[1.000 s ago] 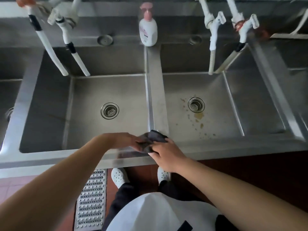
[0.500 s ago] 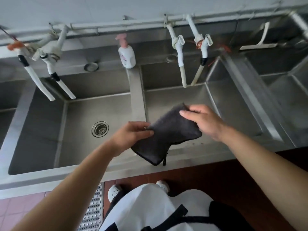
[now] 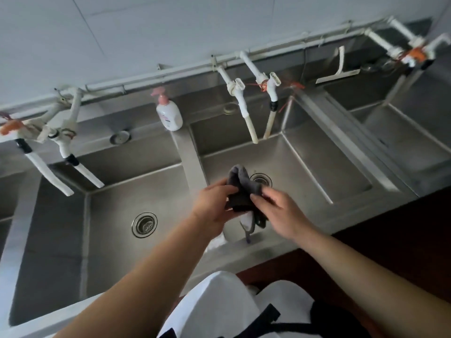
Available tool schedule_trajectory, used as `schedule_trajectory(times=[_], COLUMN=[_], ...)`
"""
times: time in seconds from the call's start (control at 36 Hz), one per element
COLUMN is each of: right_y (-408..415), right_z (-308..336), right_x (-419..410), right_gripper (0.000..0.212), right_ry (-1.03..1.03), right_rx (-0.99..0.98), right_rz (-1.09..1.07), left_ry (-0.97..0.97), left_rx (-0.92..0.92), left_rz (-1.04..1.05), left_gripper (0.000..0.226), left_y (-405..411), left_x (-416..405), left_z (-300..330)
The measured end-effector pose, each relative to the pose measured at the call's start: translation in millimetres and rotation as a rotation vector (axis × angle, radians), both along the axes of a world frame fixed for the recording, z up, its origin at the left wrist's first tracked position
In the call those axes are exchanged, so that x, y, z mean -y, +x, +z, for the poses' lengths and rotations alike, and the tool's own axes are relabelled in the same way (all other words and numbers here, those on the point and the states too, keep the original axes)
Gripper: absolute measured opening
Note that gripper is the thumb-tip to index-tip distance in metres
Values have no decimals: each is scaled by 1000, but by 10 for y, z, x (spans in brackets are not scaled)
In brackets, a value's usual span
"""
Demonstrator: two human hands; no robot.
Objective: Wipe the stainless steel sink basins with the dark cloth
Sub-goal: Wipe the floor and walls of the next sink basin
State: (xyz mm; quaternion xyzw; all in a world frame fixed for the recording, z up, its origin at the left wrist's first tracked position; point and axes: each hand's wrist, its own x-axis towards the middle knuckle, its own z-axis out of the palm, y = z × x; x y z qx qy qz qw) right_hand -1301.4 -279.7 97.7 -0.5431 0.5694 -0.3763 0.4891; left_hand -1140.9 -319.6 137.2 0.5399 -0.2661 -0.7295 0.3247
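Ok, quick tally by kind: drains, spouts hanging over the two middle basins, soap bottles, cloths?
Drains: 2, left basin, right basin.
Spouts: 4, two over the left basin, two over the right.
Soap bottle: 1.
Cloth: 1, held by both hands.
Total: 8.

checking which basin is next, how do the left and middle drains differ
The left drain shows whole, in the open; the middle drain is partly hidden behind the cloth. The left drain lies left of both hands; the middle drain sits just beyond the right hand. Both are round metal strainers.
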Motion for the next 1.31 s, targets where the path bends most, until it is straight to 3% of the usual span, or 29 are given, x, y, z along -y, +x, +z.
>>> schedule_trajectory(times=[0.08,0.22,0.33,0.39,0.5,0.56,0.64,0.69,0.81,0.92,1.08,1.22,1.31], right_y=[208,368,411,414,353,294,194,129,41,-69,-565,-1110,-1485], right_z=[-38,34,94,140,265,326,419,461,395,238,51,-196,-394], right_x=[-130,-242,-314,-362,-443,-481,-534,-526,-443,-316,49,519,741], right_gripper=[22,56,25,20,23,30,45,49,20,26,38,22,16], right_ry=[30,-3,-18,1,136,188,233,260,283,292,405,402,387], right_rx=[85,-20,8,81,199,274,479,524,373,264,360,232,171], right_rz=[-90,-177,-311,-373,-409,-359,-271,-294,-545,-586,-322,-277,-252], left_ry=[62,56,66,49,-175,-310,-393,-404,-365,-351,-206,-61,9], left_rx=[-136,-273,-345,-343,-77,6,-132,-242,-150,-72,-83,30,103], left_rz=[28,-110,-319,-448,-582,-591,-792,-891,-790,-722,-693,-673,-509], left_gripper=[23,31,48,52,45,57,83,70,41,38,40,44,47], left_y=[39,210,404,517,728,801,788,723,540,348,38,-520,-1032], left_x=[-68,-85,-31,16,121,175,230,230,156,147,408,616,656], left_z=[86,137,83,25,-100,-173,-222,-231,-272,-388,-555,-738,-883])
